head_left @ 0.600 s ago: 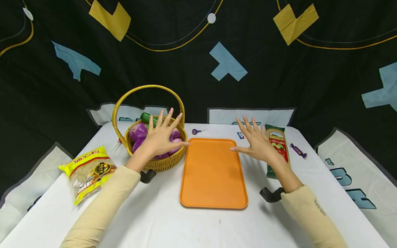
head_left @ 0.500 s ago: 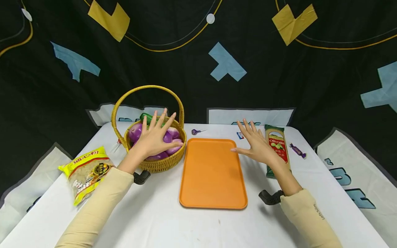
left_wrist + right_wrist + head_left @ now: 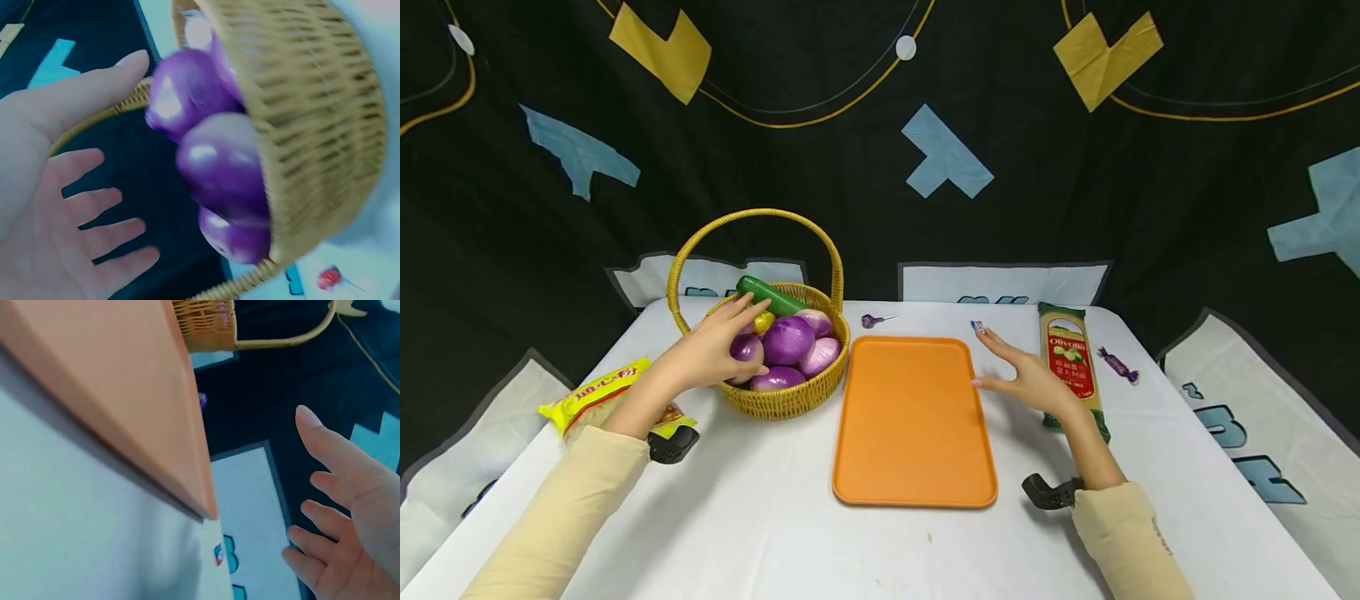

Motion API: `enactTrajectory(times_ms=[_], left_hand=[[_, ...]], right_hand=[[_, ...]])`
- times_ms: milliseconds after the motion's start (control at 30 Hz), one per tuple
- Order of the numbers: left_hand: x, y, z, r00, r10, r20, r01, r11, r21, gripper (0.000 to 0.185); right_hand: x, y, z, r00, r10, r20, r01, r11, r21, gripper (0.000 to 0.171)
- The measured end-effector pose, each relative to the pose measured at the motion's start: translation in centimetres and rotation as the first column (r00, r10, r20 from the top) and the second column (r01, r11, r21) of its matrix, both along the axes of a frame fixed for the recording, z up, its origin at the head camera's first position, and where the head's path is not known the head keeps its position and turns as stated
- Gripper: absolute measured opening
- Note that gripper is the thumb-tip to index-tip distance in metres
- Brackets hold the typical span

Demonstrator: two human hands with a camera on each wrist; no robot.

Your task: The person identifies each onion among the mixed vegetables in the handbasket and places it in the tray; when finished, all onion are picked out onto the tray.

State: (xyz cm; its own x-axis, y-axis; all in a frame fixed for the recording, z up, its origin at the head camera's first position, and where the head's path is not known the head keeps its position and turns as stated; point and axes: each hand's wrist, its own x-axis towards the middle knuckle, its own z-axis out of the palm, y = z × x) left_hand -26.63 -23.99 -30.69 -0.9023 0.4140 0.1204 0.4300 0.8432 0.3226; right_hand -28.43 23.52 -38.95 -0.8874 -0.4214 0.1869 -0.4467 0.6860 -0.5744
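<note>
Left hand point(image 3: 711, 354) reaches over the near-left rim of the wicker basket point(image 3: 790, 398), fingers straight and spread, gripping nothing; the wrist view shows the open palm point(image 3: 56, 206) just beside the purple onions point(image 3: 219, 162), and whether a fingertip touches one cannot be told. The basket stands on the white table point(image 3: 760, 517) left of the orange tray point(image 3: 913, 417), its rim just beside the tray's left edge. Inside it: several purple onions point(image 3: 788, 340), a green cucumber point(image 3: 767, 296) laid across the back, and a small yellow thing point(image 3: 763, 321) (too hidden to name). Right hand point(image 3: 1026, 375) hovers at the tray's right edge, fingers straight and slightly apart, holding nothing; the wrist view gives the same loose spread point(image 3: 347, 519). Right of that hand lies a long pasta packet point(image 3: 1070, 362), then a purple-wrapped sweet point(image 3: 1118, 364). A yellow snack bag point(image 3: 602, 400) lies under the left forearm. A purple lollipop point(image 3: 876, 319) lies behind the tray.
</note>
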Motion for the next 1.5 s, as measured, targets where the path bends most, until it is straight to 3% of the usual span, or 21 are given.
enactTrajectory(times_ms=[233, 533, 733, 967, 1167, 1333, 1500], left_hand=[[-0.1, -1.9, -1.5, 0.997, -0.076, 0.034, 0.075, 0.997, 0.022, 0.08], [-0.7, -3.1, -2.7, 0.996, -0.062, 0.066, 0.06, 0.997, 0.042, 0.069], [-0.8, -3.1, -3.1, 0.997, -0.067, 0.038, 0.065, 0.996, 0.06, 0.065], [-0.2, -3.2, -2.7, 1.0, -0.007, -0.001, 0.007, 0.993, 0.118, 0.072], [0.3, -2.7, -1.8, 0.997, -0.018, -0.071, 0.031, 0.984, 0.178, 0.074], [0.7, -1.6, -0.9, 0.995, 0.013, -0.098, 0.007, 0.978, 0.208, 0.074], [0.3, 0.6, -0.9, 0.982, 0.002, -0.187, 0.045, 0.967, 0.249, 0.073]], right_hand=[[0.0, 0.4, -1.5, 0.995, 0.026, 0.099, -0.023, 0.999, -0.029, 0.073], [-1.0, 0.3, -2.7, 0.985, 0.083, 0.149, -0.084, 0.996, 0.002, 0.069], [-1.2, 0.0, -3.2, 0.974, 0.158, 0.165, -0.16, 0.987, -0.005, 0.067], [-1.2, 0.1, -3.6, 0.974, 0.128, 0.188, -0.124, 0.992, -0.035, 0.068], [-1.3, 0.2, -3.5, 0.971, 0.063, 0.23, -0.058, 0.998, -0.029, 0.068], [-1.3, 0.1, -3.4, 0.965, 0.039, 0.26, -0.033, 0.999, -0.027, 0.069], [-1.2, 0.1, -3.6, 0.969, 0.052, 0.243, -0.046, 0.998, -0.032, 0.069]])
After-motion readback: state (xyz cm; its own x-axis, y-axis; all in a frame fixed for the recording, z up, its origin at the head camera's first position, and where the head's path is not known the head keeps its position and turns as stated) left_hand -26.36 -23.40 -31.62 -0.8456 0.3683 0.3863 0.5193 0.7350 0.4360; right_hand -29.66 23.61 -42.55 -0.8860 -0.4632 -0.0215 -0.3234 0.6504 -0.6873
